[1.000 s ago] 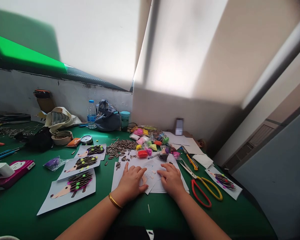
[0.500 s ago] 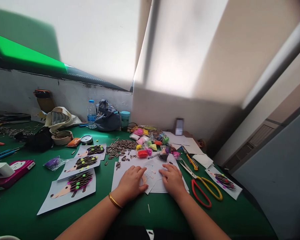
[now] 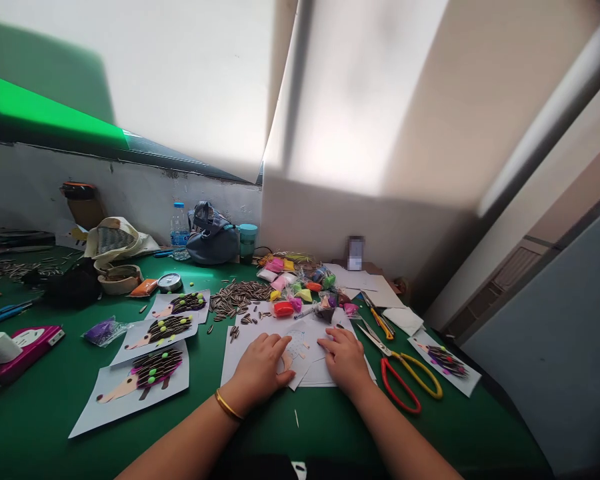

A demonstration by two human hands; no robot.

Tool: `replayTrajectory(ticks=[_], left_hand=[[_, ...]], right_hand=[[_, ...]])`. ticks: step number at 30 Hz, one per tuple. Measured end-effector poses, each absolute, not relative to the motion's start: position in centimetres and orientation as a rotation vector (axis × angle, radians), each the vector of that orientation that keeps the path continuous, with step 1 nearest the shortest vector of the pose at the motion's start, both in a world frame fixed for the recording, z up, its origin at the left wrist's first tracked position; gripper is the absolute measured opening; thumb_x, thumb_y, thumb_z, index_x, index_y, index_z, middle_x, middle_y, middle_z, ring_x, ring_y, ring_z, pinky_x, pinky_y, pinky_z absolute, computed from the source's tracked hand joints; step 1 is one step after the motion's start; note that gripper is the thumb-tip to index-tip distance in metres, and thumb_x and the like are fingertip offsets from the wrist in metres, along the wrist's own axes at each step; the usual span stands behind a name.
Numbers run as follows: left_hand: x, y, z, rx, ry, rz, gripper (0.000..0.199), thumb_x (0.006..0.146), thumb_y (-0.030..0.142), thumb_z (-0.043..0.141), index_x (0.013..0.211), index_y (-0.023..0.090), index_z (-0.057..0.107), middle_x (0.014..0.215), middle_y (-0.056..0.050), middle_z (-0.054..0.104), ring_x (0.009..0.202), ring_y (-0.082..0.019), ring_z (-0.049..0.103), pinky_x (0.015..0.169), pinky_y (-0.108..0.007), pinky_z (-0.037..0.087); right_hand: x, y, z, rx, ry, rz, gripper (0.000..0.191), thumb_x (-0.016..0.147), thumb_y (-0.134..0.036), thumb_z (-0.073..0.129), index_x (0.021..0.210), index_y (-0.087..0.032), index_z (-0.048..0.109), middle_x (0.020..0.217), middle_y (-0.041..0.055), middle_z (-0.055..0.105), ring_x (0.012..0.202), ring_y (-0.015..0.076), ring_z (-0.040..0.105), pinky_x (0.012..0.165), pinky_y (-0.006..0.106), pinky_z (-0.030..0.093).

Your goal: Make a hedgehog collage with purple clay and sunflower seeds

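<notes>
A white sheet with a hedgehog drawing (image 3: pixel 297 348) lies in front of me; the figure has pale peach clay at its face and a dotted back. My left hand (image 3: pixel 263 365) rests over the sheet's left part, fingers together and thumb apart, hiding some of the drawing. On the right, my right hand (image 3: pixel 347 363) lies on the papers with its fingers spread, holding nothing. White paper sheets (image 3: pixel 230 363) are stacked beneath both hands. Beyond them sit a pile of striped sunflower seeds (image 3: pixel 241 297) and bags of coloured clay (image 3: pixel 285 280).
Finished hedgehog pictures lie left, the nearest being a seed-covered card (image 3: pixel 130 400); another card (image 3: pixel 447 363) is far right. Scissors (image 3: pixel 403 370) and a yellow cutter (image 3: pixel 379 319) lie right of my hand. A toothpick (image 3: pixel 297 419) lies near the front edge of the green table (image 3: pixel 220 447).
The view has shifted slightly, moving the surroundings a little left. Both hands stay in the same places on the papers.
</notes>
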State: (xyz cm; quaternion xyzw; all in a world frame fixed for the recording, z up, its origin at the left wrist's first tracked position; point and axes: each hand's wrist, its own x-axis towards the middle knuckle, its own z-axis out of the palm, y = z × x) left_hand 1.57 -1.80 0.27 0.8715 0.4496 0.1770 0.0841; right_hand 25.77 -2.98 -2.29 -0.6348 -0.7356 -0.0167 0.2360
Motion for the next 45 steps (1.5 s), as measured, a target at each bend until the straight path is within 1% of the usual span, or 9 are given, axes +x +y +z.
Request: replayTrajectory(ticks=[3,8,16,24,29,32,36,42,45], left_hand=[[1.55,-1.79,0.2,2.601,1.341,0.531,0.067,0.076,0.04,0.071,0.136,0.022,0.05,0.12,-0.008,0.061,0.11,-0.029,0.051,0.098,-0.042,0.041],[1.61,-1.6,0.11,2.603,1.344,0.532,0.067,0.075,0.04,0.072,0.136,0.022,0.05,0.12,-0.008,0.061,0.11,-0.029,0.051,0.099,-0.042,0.041],[1.61,-1.52,-0.01,2.603,1.339,0.536,0.066,0.076,0.04,0.07,0.136,0.024,0.05,0.119,-0.008,0.061,0.109,-0.029,0.051,0.098,-0.042,0.041],[1.59,-1.65,0.18,2.601,1.345,0.519,0.066,0.076,0.041,0.07,0.136,0.024,0.049,0.119,-0.008,0.06,0.11,-0.03,0.051,0.099,-0.042,0.04],[1.58,-1.68,0.35,2.602,1.346,0.511,0.066,0.076,0.04,0.07,0.137,0.023,0.049,0.119,-0.008,0.06,0.109,-0.029,0.051,0.098,-0.042,0.041],[1.59,-1.71,0.47,2.599,1.347,0.5,0.067,0.076,0.041,0.07,0.137,0.022,0.049,0.119,-0.009,0.06,0.11,-0.029,0.051,0.098,-0.042,0.041],[1.59,-1.73,0.47,2.596,1.352,0.505,0.066,0.076,0.04,0.071,0.136,0.022,0.05,0.119,-0.009,0.061,0.11,-0.029,0.051,0.098,-0.042,0.041],[1.63,-1.77,0.43,2.601,1.349,0.505,0.067,0.076,0.041,0.071,0.137,0.023,0.05,0.119,-0.009,0.061,0.109,-0.029,0.051,0.098,-0.042,0.041],[1.65,-1.76,0.43,2.606,1.346,0.508,0.066,0.076,0.04,0.07,0.137,0.023,0.05,0.119,-0.008,0.061,0.11,-0.029,0.051,0.099,-0.042,0.04]], right_hand=[[25.76,-3.01,-2.24,-1.704,-2.074,-0.029,0.046,0.076,-0.008,0.053,0.104,-0.038,0.074,0.129,-0.0008,0.063,0.126,0.0262,0.046,0.103,0.045,0.033],[25.68,-2.96,-2.24,-1.721,-2.05,-0.021,0.047,0.076,-0.009,0.053,0.107,-0.037,0.074,0.129,0.0,0.062,0.126,0.0256,0.045,0.104,0.044,0.032],[25.49,-3.25,-1.93,-1.725,-2.07,-0.052,0.042,0.078,-0.013,0.054,0.106,-0.038,0.074,0.131,-0.0007,0.061,0.127,0.0259,0.044,0.103,0.044,0.031],[25.67,-3.27,-1.92,-1.743,-2.052,-0.067,0.043,0.078,-0.013,0.053,0.106,-0.037,0.074,0.131,0.0001,0.061,0.126,0.0267,0.045,0.101,0.045,0.033],[25.95,-3.31,-1.57,-1.786,-1.982,-0.076,0.046,0.079,-0.011,0.05,0.113,-0.033,0.071,0.132,0.002,0.061,0.126,0.0265,0.046,0.099,0.044,0.037],[25.89,-3.59,-1.36,-1.791,-1.962,-0.073,0.043,0.08,-0.012,0.048,0.109,-0.031,0.073,0.131,0.0022,0.061,0.126,0.0261,0.046,0.1,0.043,0.036],[25.69,-3.92,-1.51,-1.721,-2.038,-0.057,0.04,0.078,-0.012,0.051,0.103,-0.032,0.075,0.13,0.0009,0.062,0.126,0.0262,0.046,0.102,0.045,0.033],[25.71,-3.72,-1.84,-1.765,-2.021,-0.08,0.041,0.077,-0.012,0.053,0.104,-0.033,0.075,0.13,0.0018,0.062,0.126,0.0274,0.046,0.102,0.046,0.033],[25.7,-3.62,-1.86,-1.73,-2.065,-0.075,0.042,0.077,-0.013,0.053,0.105,-0.035,0.075,0.131,0.0002,0.062,0.126,0.0269,0.046,0.102,0.046,0.033]])
